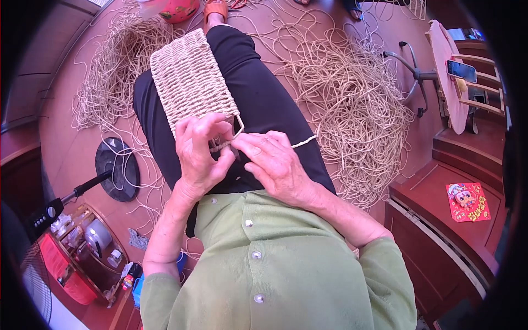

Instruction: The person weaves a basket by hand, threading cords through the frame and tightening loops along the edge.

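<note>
Woven piece (192,77): I have it just left of the upper centre of the frame, lying over the dark trousers (269,93), its lower end at the hands.
Left hand (201,151): I see it at the centre, against the lower end of the weave, fingers curled and half closed, thumb near the forefinger; how firmly it grips, I cannot tell.
Right hand (272,162): just beside it, right of centre, thumb and fingers drawn together in a pinch on a thin cord (304,142), whose pale end shows past the knuckles.
Bent rod (240,126): at the weave's lower right corner, between the two hands.
Cord heaps: I get one loose tangle (124,60) at upper left and a larger tangle (352,104) at upper right, both on the reddish floor (264,30).
Far right: a phone (461,71) at the upper right; lower down, a red card (467,202).
Left side: a round black base (117,168), strands of cord across it.
</note>
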